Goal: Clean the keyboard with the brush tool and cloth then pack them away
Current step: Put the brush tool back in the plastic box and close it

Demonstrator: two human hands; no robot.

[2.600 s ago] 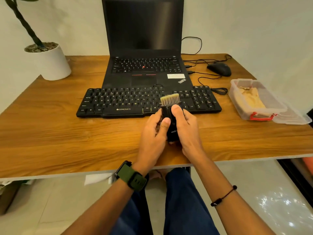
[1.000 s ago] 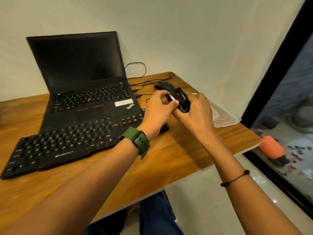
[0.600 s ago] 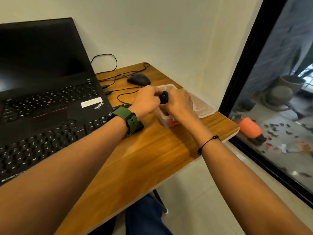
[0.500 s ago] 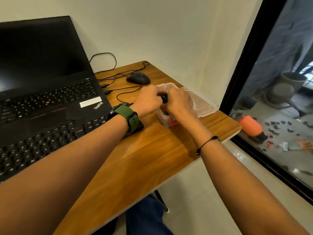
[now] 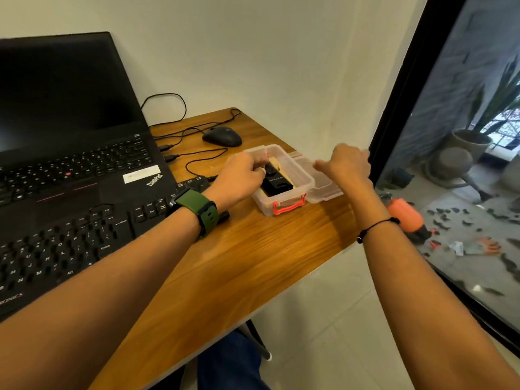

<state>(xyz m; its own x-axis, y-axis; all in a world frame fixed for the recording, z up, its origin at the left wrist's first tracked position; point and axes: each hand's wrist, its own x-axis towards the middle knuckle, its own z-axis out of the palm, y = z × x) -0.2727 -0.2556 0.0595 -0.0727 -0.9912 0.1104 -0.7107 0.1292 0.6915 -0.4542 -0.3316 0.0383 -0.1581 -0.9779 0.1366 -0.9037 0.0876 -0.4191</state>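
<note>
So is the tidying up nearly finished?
Nearly. The brush tool already lies in the clear box, on top of the tan cloth. The left hand is touching the brush's far end, and the right hand hovers above the lid beside the box. The lid has yet to go on and the red latch be shut.

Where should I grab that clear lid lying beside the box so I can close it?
Pinch the lid by its near right edge, coming from the right with the right hand hovering above. It lies flat against the box, whose left side the left hand blocks.
</note>
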